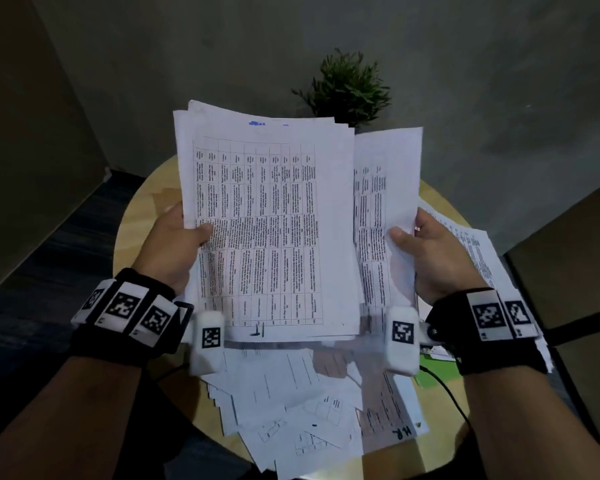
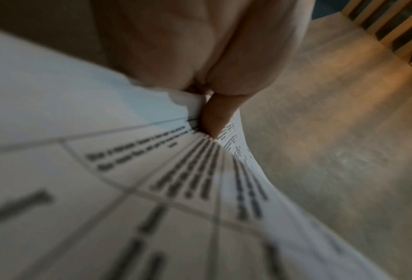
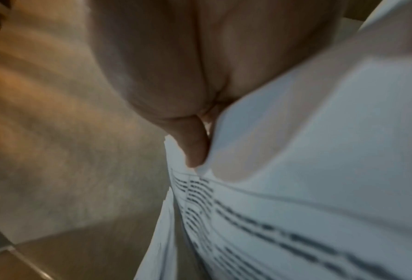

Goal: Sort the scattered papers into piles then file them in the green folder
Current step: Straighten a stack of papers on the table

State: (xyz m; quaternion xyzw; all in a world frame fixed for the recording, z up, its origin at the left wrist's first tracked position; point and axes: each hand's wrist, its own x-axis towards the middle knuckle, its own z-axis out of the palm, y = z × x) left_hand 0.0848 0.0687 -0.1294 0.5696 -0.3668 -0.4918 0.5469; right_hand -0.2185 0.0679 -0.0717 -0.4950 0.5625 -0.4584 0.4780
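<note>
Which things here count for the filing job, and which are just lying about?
For the job: left hand and right hand gripping white table-printed sheets; loose white papers on the table; green folder patch.
Lying about: small green potted plant; round wooden table.

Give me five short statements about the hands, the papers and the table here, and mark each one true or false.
1. The left hand grips a stack of printed sheets with its thumb on the front page. True.
2. The right hand hangs idle and holds nothing. False: it grips a second bunch of sheets beside the first stack.
3. All the papers have been picked up from the round table. False: loose sheets lie scattered on it below the hands.
4. A small green plant stands behind the held papers. True.
5. The top page of the left stack is blank. False: it carries a printed table of text.
</note>
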